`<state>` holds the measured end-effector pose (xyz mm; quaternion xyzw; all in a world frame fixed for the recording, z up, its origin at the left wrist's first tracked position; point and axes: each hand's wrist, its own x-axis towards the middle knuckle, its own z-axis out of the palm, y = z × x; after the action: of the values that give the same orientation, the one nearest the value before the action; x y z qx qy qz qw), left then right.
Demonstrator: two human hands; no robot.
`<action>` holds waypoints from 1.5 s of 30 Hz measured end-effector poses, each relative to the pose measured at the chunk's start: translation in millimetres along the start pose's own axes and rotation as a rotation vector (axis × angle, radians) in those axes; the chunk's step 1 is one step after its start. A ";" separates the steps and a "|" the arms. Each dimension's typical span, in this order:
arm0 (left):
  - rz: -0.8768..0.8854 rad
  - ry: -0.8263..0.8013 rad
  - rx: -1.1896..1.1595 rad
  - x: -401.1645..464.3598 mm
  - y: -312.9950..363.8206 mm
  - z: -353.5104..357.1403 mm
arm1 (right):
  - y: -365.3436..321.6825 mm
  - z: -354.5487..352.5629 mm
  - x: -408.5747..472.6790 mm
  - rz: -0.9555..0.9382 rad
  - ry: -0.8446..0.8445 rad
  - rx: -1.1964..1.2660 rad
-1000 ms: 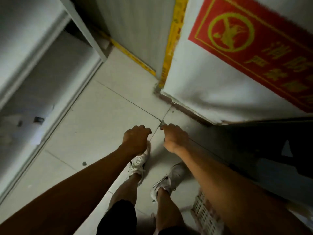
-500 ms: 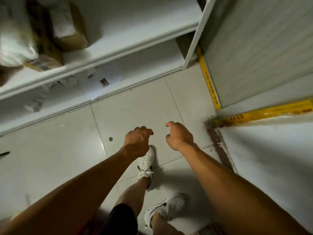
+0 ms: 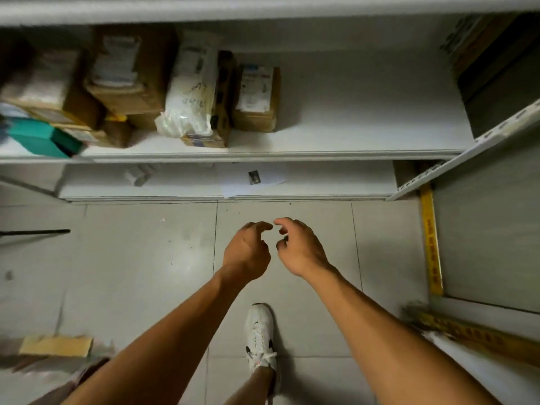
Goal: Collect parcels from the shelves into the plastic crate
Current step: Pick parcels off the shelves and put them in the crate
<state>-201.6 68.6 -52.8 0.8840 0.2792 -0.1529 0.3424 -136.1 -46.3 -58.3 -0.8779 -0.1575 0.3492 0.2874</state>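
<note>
A white shelf (image 3: 336, 154) faces me and carries several parcels on its left half: a small brown box (image 3: 257, 97), a white plastic bag parcel (image 3: 190, 97), a larger brown box (image 3: 128, 74) and a teal box (image 3: 38, 138). My left hand (image 3: 247, 252) and my right hand (image 3: 301, 248) hang side by side over the floor tiles, well in front of the shelf. Both hold nothing, with fingers loosely curled and apart. The plastic crate is out of view.
The lowest shelf (image 3: 321, 182) holds a sheet of paper (image 3: 254, 182) and a small white item (image 3: 137, 176). A yellow-striped wall corner (image 3: 431, 241) stands at the right. A flat cardboard piece (image 3: 55, 344) lies at the lower left. My white shoe (image 3: 260, 331) is on the tiles.
The view has swung left from the wall with the red sign to face the shelf squarely. Both hands stayed empty and their fingers have loosened.
</note>
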 end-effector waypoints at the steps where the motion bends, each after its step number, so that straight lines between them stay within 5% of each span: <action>1: 0.018 0.045 -0.076 9.2 -0.6 -7.0 | -7.8 -1.3 11.6 0.011 0.034 0.091; 8: 0.120 0.303 -0.545 90.4 17.0 -57.8 | -62.7 -32.9 93.3 0.083 0.407 0.672; 21: -0.020 0.182 -0.898 185.9 34.7 -93.0 | -101.1 -57.5 197.1 0.144 0.335 0.800; 40: -0.099 0.247 -1.023 232.0 47.6 -94.7 | -64.0 -69.4 224.8 0.022 0.188 0.735; 45: -0.129 0.312 -0.842 209.2 38.4 -73.0 | -49.7 -61.7 201.7 0.047 0.307 0.780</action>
<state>-6.0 177.0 -77.0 0.6608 0.4201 0.0882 0.6157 46.1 64.6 -96.7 -0.7484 0.0512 0.2542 0.6104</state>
